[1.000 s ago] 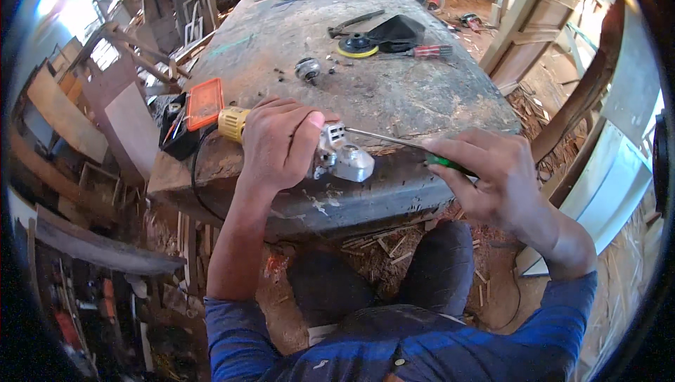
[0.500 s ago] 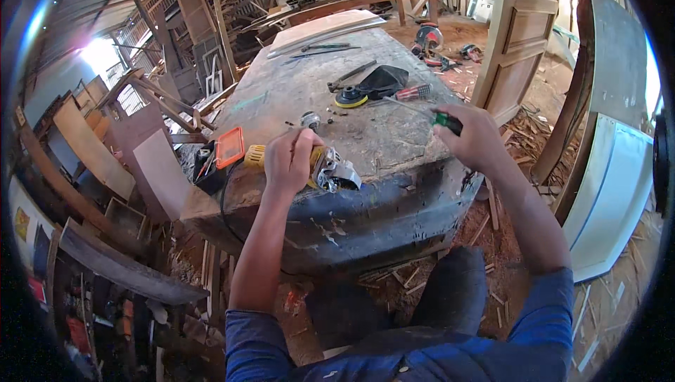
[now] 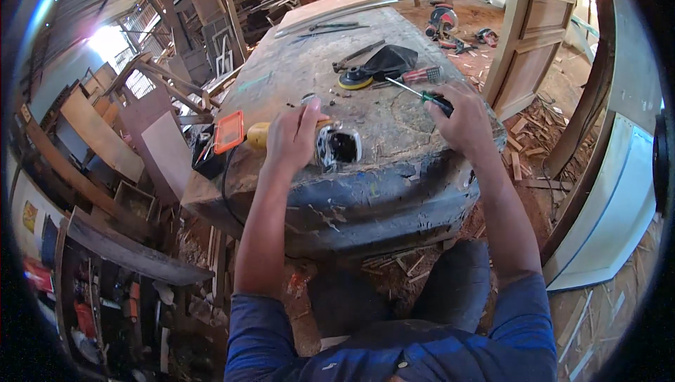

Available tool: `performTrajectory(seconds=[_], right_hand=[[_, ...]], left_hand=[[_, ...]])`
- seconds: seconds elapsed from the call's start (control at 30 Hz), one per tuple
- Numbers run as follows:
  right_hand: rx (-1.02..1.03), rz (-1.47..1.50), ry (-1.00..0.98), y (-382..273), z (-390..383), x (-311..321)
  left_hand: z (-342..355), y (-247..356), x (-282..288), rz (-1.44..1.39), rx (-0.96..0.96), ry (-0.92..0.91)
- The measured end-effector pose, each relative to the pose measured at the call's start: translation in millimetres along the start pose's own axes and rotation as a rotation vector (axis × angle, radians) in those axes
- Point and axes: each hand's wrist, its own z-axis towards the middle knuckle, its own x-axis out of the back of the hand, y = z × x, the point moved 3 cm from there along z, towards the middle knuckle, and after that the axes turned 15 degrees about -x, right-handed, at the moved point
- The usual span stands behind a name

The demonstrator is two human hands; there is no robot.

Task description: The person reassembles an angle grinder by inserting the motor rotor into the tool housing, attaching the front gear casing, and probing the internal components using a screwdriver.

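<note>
My left hand [image 3: 290, 136] is wrapped round a yellow-bodied angle grinder [image 3: 259, 135] at the bench's near edge. Its silver head [image 3: 349, 147] points right, with a dark round opening facing me. In my right hand [image 3: 462, 120] is a screwdriver [image 3: 439, 103] with a green and black handle. Its thin shaft points left and away, over the bench, apart from the grinder. A small round metal part [image 3: 307, 98] shows just beyond my left fingertips, partly hidden. Small dark bits lie near it.
On the worn workbench [image 3: 394, 171] are a yellow-rimmed round pad [image 3: 355, 79], a black pouch-like piece [image 3: 391, 62], and a red-and-clear case [image 3: 422, 75]. An orange-lidded box [image 3: 228, 131] sits at the left edge beside a cord. A panelled wooden door [image 3: 534, 37] stands right; scraps litter the floor.
The grinder has been turned in my left hand, so its head opening now faces me. My right hand has shifted slightly left with the screwdriver. The view has tilted a little.
</note>
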Motion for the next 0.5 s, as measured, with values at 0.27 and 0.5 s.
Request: performTrajectory(seconds=[0.27, 0.5], right_hand=[[-0.064, 0.036, 0.041, 7.4, 2.6, -3.8], [-0.144, 0.044, 0.000, 10.3, 3.4, -3.4]], left_hand=[[34.1, -23.6, -10.6, -0.018, 0.026, -0.248], [21.6, -8.6, -11.2, 0.137, -0.119, -0.241]])
